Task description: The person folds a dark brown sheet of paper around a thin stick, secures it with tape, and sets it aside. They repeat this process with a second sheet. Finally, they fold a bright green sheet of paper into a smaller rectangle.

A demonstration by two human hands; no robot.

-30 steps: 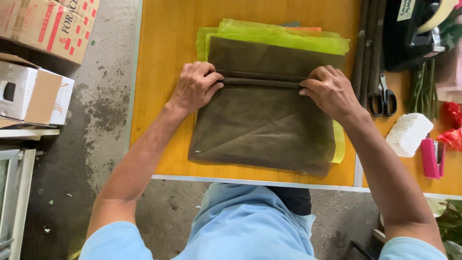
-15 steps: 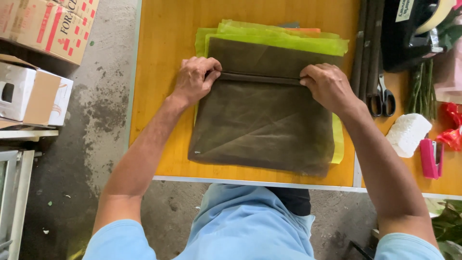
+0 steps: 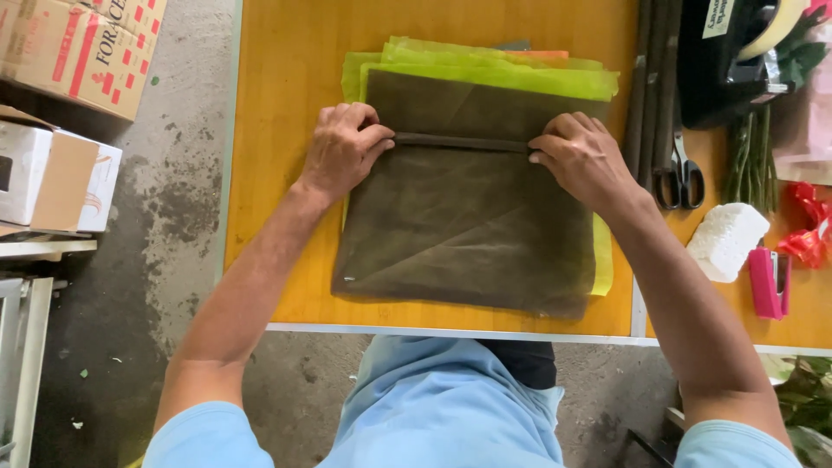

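Both hands were down on the brown mesh sheet [image 3: 464, 225], which lay flat on the yellow table [image 3: 286, 130], on top of a stack of lime-green sheets [image 3: 485, 69] whose edges stuck out at the top and right. The left hand [image 3: 342, 147] had its fingers curled together, pinching the left end of a narrow fold [image 3: 459, 141] that ran across the upper part of the brown sheet. The right hand [image 3: 581, 156] pinched the other end of that fold, fingertips closed on it. Between the 2 hands the fold sat straight and tight.

Off to the right, scissors [image 3: 680, 173] lay just beside the stack, with a white foam block [image 3: 726, 240] and a pink stapler [image 3: 767, 282] nearer the table's front edge. Cardboard boxes [image 3: 82, 48] stood on the floor to the left.
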